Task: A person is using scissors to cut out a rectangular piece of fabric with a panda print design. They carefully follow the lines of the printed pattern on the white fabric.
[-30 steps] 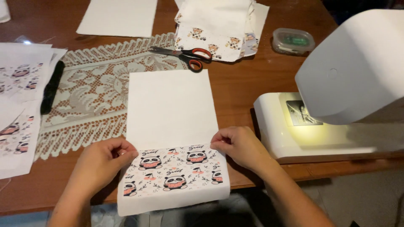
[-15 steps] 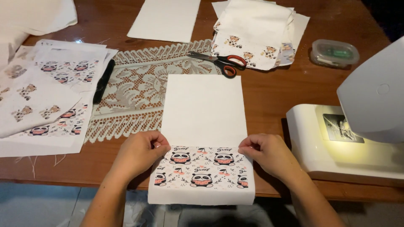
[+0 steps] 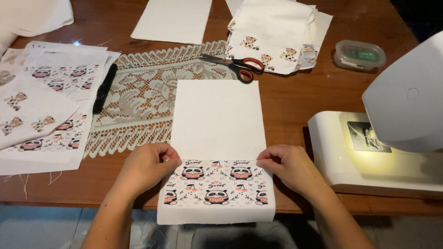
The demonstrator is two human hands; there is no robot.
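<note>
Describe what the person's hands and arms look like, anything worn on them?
Both are bare: the left hand and right hand wear no gloves, and no rings, watch or bracelet are visible. The forearms are uncovered as far as the picture's bottom edge, with no sleeves in view. Fingernails look short and unpainted.

Folded fabric (image 3: 217, 138) lies centre on the bench (image 3: 295, 99), scissors (image 3: 233, 64) behind it, sewing machine (image 3: 383, 143) right, fabric pieces (image 3: 46, 106) left.
</note>
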